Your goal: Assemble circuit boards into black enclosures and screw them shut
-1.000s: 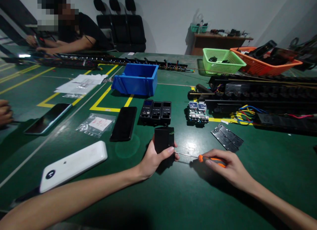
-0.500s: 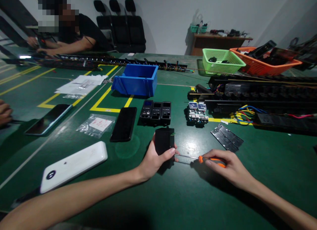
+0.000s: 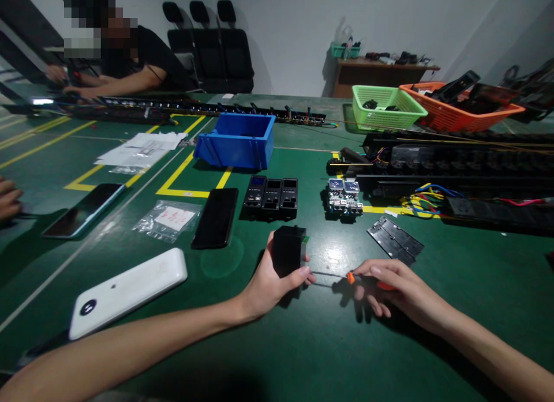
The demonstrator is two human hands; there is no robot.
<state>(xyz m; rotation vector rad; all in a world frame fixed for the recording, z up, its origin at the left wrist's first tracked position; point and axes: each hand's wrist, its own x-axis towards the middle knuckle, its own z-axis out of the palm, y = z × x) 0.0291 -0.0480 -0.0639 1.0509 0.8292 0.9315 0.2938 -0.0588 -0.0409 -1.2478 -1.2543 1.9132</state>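
Note:
My left hand is closed around a black plastic box-shaped housing, which has a bit of green at its upper right edge. From the right, a screwdriver with an orange and dark handle lies level, its thin shaft reaching the side of the housing. My right hand grips that handle between thumb and forefinger, the other fingers hanging lower. Where the tip meets the housing is hidden. Just beyond stand black modules with small screens. Bare circuit boards and a flat black cover lie to the right.
A blue bin, a black phone, a plastic bag and a white device surround the left side. Long black wired rails run along the right, before green and orange baskets. A person sits far left.
My right hand's fingers have shifted on the screwdriver handle, the lower ones now loosened and extended. The housing has turned slightly in my left hand.

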